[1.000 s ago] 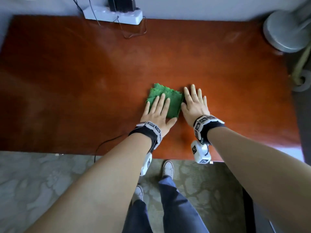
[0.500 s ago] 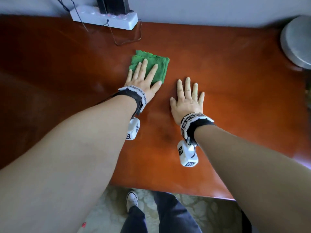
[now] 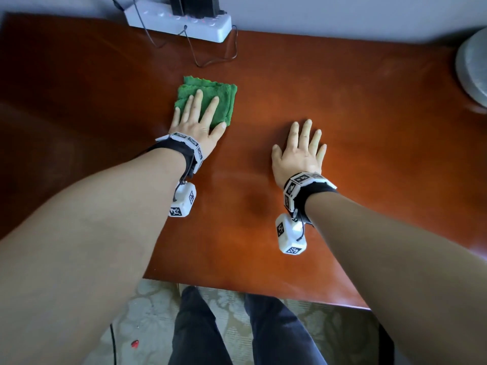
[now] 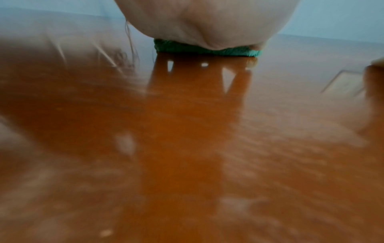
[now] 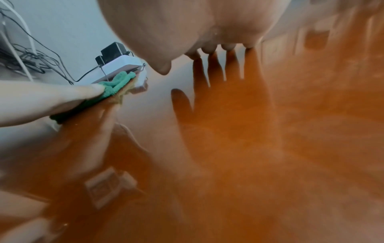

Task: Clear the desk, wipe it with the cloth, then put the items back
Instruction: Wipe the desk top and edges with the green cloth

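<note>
A folded green cloth [image 3: 221, 98] lies on the red-brown desk [image 3: 355, 106], left of the middle and toward the back. My left hand [image 3: 197, 114] presses flat on it with straight, spread fingers; the cloth's near edge [image 4: 207, 51] shows under my palm in the left wrist view. My right hand [image 3: 303, 146] rests flat on the bare wood to the right, fingers straight, holding nothing. In the right wrist view the cloth [image 5: 116, 83] sits under my left hand's fingers [image 5: 62, 93], and my right fingertips [image 5: 209, 49] touch the glossy surface.
A white power strip [image 3: 181, 22] with black plugs and thin cables lies at the back edge by the wall, just beyond the cloth. A grey round base [image 3: 473, 64] stands at the far right. The desk's front edge [image 3: 263, 291] is near my legs.
My left hand pushed the cloth from the desk's middle toward the back left, near the power strip. My right hand came off the cloth's side and stays flat on the wood.
</note>
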Demonstrator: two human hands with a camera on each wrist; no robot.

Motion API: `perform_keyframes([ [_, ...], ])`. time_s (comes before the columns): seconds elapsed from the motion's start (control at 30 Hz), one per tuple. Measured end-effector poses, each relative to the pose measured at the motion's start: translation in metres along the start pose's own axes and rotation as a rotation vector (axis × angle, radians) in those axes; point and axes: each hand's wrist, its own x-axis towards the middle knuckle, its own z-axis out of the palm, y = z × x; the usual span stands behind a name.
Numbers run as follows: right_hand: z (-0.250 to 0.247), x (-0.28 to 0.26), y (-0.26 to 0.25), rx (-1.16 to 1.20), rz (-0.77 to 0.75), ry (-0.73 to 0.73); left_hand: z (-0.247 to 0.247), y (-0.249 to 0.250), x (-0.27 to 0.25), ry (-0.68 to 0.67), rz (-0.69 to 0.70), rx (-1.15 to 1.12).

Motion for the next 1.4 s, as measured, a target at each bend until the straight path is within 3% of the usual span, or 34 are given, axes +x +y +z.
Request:
perform_keyframes([
  [0.37,0.032,-0.025,-0.105,-0.108,-0.21,-0.037,-0.007,-0.103,-0.02,0.002,0.005,-0.002],
  [0.73,0.101,-0.075,-0.303,-0.157,-0.417,-0.126,-0.019,-0.352,-0.098,-0.045,-0.236,-0.034],
  [0.9,0.132,-0.1,-0.373,-0.174,-0.458,-0.155,-0.019,-0.418,-0.123,-0.041,-0.24,-0.037],
  [1.07,0.141,-0.11,-0.386,-0.216,-0.434,-0.148,-0.009,-0.43,-0.145,-0.028,-0.201,-0.04],
  [1.2,0.142,-0.125,-0.385,-0.249,-0.424,-0.18,0.005,-0.449,-0.195,-0.009,-0.17,-0.013],
  [1.4,0.155,-0.161,-0.382,-0.249,-0.446,-0.193,0.029,-0.462,-0.265,-0.009,-0.245,-0.003],
])
